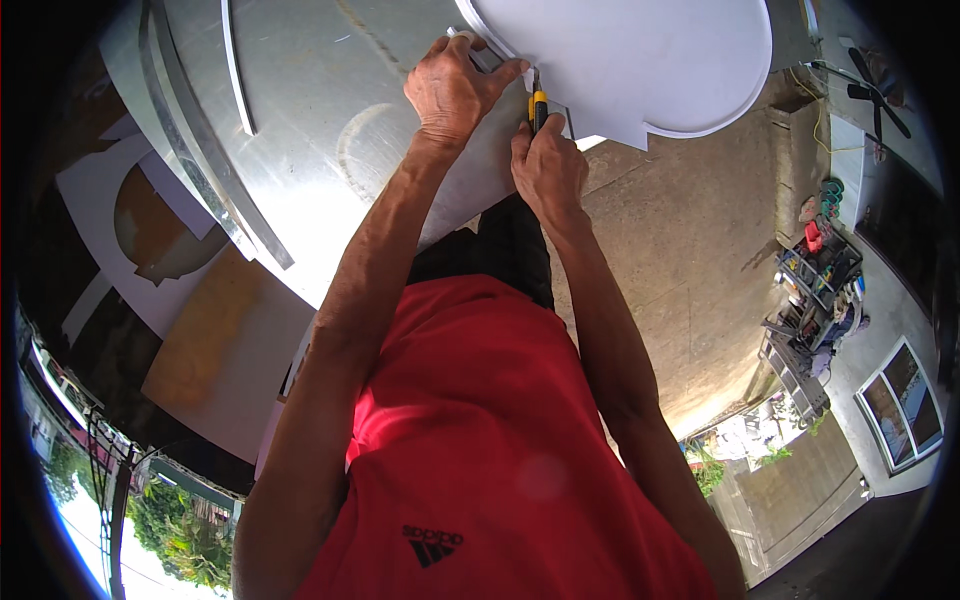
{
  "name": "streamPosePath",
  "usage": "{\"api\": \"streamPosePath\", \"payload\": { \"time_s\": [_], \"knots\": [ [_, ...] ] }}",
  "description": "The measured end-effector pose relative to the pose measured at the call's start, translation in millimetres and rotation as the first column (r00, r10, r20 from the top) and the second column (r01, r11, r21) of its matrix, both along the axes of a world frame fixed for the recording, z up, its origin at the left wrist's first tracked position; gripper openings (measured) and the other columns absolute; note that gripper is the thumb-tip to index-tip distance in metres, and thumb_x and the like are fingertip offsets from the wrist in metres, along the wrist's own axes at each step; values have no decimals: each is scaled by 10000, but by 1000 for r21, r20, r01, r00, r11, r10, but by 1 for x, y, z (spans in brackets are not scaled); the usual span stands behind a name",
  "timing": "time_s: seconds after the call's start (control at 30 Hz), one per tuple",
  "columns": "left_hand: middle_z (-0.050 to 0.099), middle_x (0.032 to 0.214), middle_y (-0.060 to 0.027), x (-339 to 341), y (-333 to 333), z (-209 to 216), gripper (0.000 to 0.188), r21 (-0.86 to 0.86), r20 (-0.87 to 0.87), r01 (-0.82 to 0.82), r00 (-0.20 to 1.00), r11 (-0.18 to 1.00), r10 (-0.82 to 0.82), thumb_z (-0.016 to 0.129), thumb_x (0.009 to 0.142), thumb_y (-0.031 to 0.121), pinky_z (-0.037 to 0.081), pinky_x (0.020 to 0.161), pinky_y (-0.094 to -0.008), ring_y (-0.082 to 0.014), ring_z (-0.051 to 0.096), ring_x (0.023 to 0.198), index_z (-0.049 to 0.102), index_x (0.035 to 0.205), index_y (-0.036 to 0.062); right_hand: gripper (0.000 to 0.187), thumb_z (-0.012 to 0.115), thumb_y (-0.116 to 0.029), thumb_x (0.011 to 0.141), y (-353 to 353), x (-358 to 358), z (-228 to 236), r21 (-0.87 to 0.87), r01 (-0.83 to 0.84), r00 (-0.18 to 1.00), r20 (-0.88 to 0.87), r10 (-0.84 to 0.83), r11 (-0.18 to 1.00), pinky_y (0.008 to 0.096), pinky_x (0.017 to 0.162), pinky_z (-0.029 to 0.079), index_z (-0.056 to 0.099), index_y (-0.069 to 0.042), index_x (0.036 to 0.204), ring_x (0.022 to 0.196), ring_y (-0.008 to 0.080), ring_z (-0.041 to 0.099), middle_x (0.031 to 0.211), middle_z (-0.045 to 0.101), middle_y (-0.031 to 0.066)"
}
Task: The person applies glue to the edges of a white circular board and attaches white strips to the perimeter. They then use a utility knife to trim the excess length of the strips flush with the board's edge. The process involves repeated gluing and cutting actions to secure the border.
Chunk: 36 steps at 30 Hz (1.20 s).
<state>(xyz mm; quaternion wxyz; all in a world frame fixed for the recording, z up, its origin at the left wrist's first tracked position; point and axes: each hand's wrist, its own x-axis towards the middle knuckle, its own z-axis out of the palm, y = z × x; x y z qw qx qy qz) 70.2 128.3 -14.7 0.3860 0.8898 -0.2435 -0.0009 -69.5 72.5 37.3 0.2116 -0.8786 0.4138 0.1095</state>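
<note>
A large white sheet with rounded outlines lies at the top, and a narrow white strip follows its curved edge. My left hand is bent over the sheet's left edge, thumb and fingers closed around the strip there; the fingertips are partly hidden. Close beside the thumb, my right hand grips a yellow and black utility knife, its tip pointing away from me at the sheet's edge. A thin dark edge shows beneath the hands, its kind unclear.
The grey metal-looking tabletop carries a loose white strip and long grey strips on the left. Cut boards lie below it at left. A cluttered rack stands at right beyond the concrete floor, near a fan.
</note>
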Motion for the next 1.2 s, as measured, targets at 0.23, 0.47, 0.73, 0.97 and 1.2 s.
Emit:
{"api": "streamPosePath", "payload": {
  "time_s": [0.23,0.47,0.73,0.97,1.2],
  "knots": [
    [724,800,-66,1,1,2,645,16,12,0,1000,1000,-1,933,616,595,576,622,-371,-236,715,673,752,902,46,370,532,-347,1038,-5,0,6,17,-38,999,-34,39,999,576,687,560,463,15,1010,726,505,702,720,681,297],
    [726,818,-60,0,1,3,657,35,-6,-1,1000,999,1,927,622,605,576,623,-367,-234,715,673,757,925,47,305,605,-276,1000,-6,-4,1,-78,-98,995,4,98,992,514,604,585,455,-13,964,634,437,711,647,676,237],
    [723,807,-61,1,1,1,659,19,20,8,1000,1000,-9,920,629,618,577,618,-366,-231,715,672,753,913,47,312,592,-294,1008,-6,-6,-3,-68,-87,996,12,88,994,516,594,582,449,-20,968,638,431,714,637,668,232],
    [726,823,-74,1,2,2,641,20,2,11,1000,1000,-11,918,631,608,579,620,-382,-248,720,689,751,913,57,323,592,-305,1007,3,-2,-3,12,6,998,57,-6,1000,528,602,583,466,-8,999,633,444,708,646,663,245],
    [721,855,-80,5,1,6,596,10,-57,23,998,1000,-23,915,639,577,577,642,-406,-282,727,725,752,909,72,316,626,-271,990,11,-4,-9,56,139,962,228,-149,989,528,590,567,462,-2,1014,644,444,706,663,659,250]
  ]
}}
